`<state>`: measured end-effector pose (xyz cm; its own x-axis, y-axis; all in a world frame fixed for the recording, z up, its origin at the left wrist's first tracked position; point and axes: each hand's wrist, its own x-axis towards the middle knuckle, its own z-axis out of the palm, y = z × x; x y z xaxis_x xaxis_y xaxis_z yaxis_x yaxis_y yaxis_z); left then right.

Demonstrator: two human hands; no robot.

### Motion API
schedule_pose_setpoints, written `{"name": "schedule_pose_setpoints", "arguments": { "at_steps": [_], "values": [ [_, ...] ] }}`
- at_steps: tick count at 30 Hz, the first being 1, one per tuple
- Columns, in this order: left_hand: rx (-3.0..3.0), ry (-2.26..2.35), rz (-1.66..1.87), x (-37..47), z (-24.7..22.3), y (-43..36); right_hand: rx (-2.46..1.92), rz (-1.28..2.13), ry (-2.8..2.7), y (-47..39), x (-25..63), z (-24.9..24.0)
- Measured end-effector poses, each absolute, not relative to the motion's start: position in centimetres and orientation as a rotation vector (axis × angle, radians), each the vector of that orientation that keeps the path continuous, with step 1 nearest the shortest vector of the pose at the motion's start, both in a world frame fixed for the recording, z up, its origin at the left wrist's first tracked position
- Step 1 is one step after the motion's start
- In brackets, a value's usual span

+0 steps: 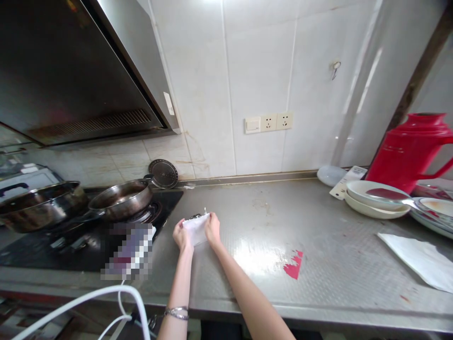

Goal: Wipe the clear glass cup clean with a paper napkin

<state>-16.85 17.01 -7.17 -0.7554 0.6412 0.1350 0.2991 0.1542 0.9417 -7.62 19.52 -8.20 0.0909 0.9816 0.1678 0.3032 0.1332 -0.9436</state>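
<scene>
Between my two hands is a small white paper (197, 230), held over the steel counter just right of the stove. My left hand (183, 236) grips its left edge and my right hand (213, 230) grips its right edge, fingers closed on both sides. A small dark object (195, 216) shows just behind the paper's top edge; I cannot make out what it is. To the right of my hands, a torn red piece (293, 266) lies on the counter (247, 212).
At left, two metal pans (122, 199) stand on the black stove, with a blurred-out item (129, 250) at its front right. On the right are stacked bowls (377, 199), a red thermos (408, 151) and a white sheet (421, 259). A white cable (136, 297) loops at lower left.
</scene>
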Motion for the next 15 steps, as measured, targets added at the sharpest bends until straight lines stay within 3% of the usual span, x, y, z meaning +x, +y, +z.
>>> {"name": "schedule_pose_setpoints", "arguments": {
  "at_steps": [15],
  "values": [
    [0.868,2.056,1.520,-17.7,-6.5,14.4,-1.231,0.971,-1.615,19.9,-4.5,-6.3]
  ]
}}
